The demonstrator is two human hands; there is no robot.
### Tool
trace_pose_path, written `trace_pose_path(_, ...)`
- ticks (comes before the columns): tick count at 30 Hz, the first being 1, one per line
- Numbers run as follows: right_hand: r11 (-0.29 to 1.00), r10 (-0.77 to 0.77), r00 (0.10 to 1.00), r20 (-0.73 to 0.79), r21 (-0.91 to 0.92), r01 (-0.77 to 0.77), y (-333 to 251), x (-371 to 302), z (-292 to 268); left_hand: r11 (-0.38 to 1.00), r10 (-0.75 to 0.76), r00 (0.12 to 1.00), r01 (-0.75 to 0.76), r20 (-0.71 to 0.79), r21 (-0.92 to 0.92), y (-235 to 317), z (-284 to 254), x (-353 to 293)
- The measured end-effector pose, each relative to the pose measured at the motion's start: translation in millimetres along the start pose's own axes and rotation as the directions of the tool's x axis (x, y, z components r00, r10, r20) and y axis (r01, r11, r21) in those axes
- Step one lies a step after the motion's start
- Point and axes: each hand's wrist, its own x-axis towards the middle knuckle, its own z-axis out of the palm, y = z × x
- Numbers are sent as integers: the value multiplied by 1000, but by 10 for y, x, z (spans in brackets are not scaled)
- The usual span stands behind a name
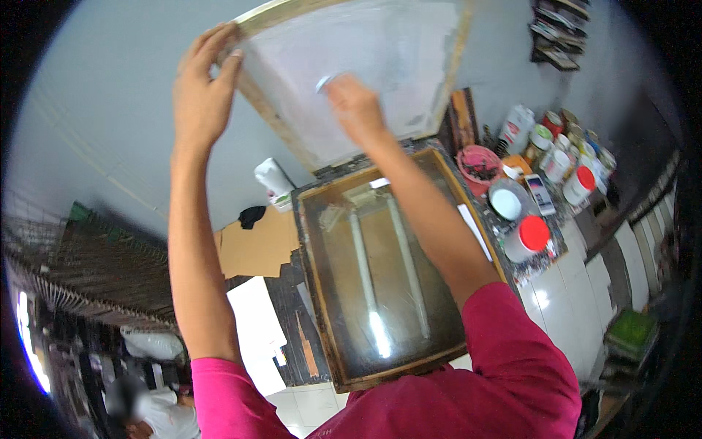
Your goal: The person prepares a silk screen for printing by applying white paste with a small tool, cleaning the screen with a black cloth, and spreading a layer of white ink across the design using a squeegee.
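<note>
Left grip (201, 88) clamps the wooden edge of the raised wood-framed white mesh screen (358, 66) | right grip (355, 110) I see pressed flat on the mesh, fingers closed on a small pale object I cannot identify | screen tilted up above the glass-topped wooden light box (380, 271) | red-lidded white jars (528, 238) on desk (570, 293) to the right

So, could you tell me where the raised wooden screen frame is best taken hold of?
Probably on the bare wooden rail of the screen frame, from its outer edges, never on the pale mesh. The frame is tilted up over the glass-topped box, so a grip on each side would likely steady it. The left hand already clasps the left corner; the right hand rests on the mesh.
</note>
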Motion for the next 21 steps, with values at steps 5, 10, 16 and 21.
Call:
trace_pose_path(5,937,348,922,168,-36,-347,-135,-928,-614,994,-55,998,54,9,100,-77,91,-67)
trace_pose_path(10,870,491,864,114,-28,-491,-712,-1419,-1921,999,33,999,-33,-1,40,-278,-6,-75)
trace_pose_path(16,634,734,650,-194,-145,-759,-783,-1662,-3923,1000,21,1000,-20,-21,8,-390,203,-57)
trace_pose_path(21,391,831,453,-322,-241,-888,-101,-2338,-4996,998,-58,998,57,26,39,-367,23,-163)
